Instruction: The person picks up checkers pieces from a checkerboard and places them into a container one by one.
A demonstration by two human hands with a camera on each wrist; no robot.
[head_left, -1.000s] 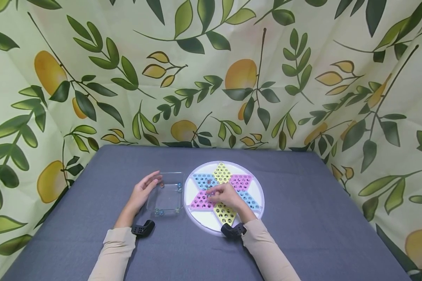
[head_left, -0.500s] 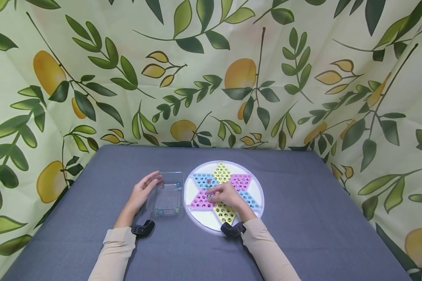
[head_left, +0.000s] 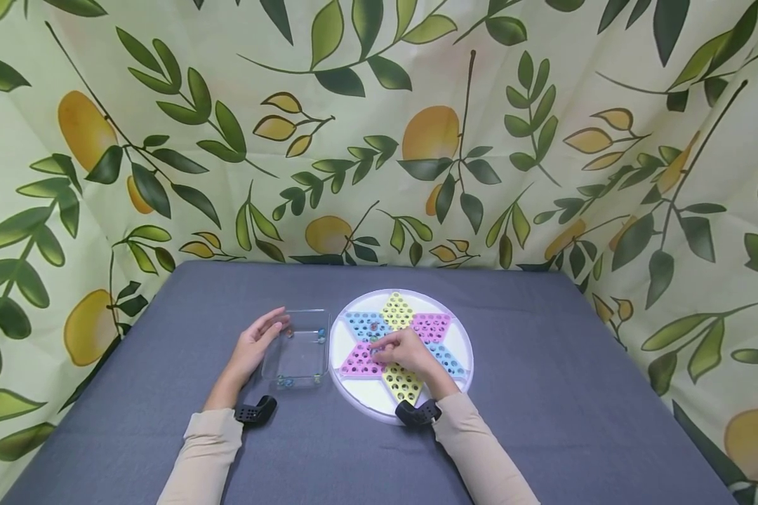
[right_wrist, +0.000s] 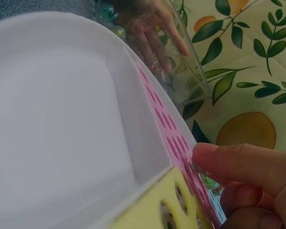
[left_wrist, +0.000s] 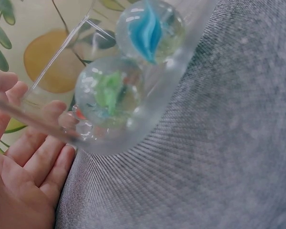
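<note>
My left hand (head_left: 255,344) rests against the left side of a clear rectangular container (head_left: 328,354), fingers extended along its wall. Inside lie several glass marbles (head_left: 321,335); the left wrist view shows a blue-swirled marble (left_wrist: 148,33) and a green-swirled marble (left_wrist: 109,93) up close. Over the round white Chinese checkers board (head_left: 369,400), my right hand (head_left: 407,351) pinches a clear glass marble (right_wrist: 199,168) at the pink section's inner holes. Just beyond it is a greenish marble (right_wrist: 210,183), partly hidden by the fingers. An orange-tinted marble (head_left: 374,326) sits in the blue section.
The container stands close beside the board's left edge on a grey cloth-covered table (head_left: 543,393). A leaf-and-fruit patterned curtain (head_left: 379,175) hangs behind and around it. Black wrist cameras are strapped to both wrists.
Both hands, the container and the board hold nearly the same places. The head view has shifted very slightly.
</note>
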